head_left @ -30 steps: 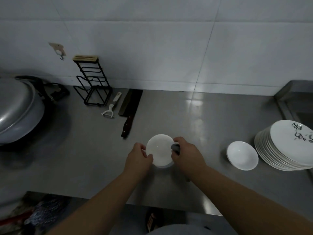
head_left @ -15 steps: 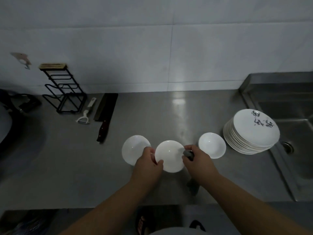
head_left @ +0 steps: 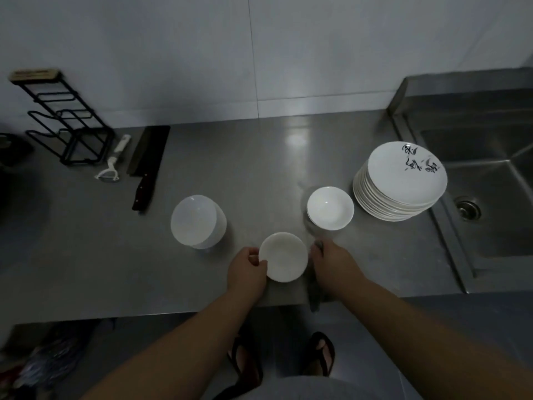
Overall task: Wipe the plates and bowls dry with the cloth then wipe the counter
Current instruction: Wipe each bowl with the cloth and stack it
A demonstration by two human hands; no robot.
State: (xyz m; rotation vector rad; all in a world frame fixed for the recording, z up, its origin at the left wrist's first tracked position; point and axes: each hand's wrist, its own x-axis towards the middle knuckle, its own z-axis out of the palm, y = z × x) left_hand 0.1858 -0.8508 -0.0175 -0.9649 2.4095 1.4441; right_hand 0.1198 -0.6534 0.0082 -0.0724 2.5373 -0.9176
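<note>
Holding a small white bowl above the near edge of the steel bench, the left hand curls its grip round the bowl's left rim, while the right hand clutches a dark cloth that hangs past the bench edge. Left of them a stack of white bowls stands on the bench; to the right sit another white bowl stack and a pile of plates, the top one inked with black marks. Nothing shows inside the bowls. Far left lie a cleaver, a peeler and a wire rack. A sink adjoins at right, below a white tiled wall.
</note>
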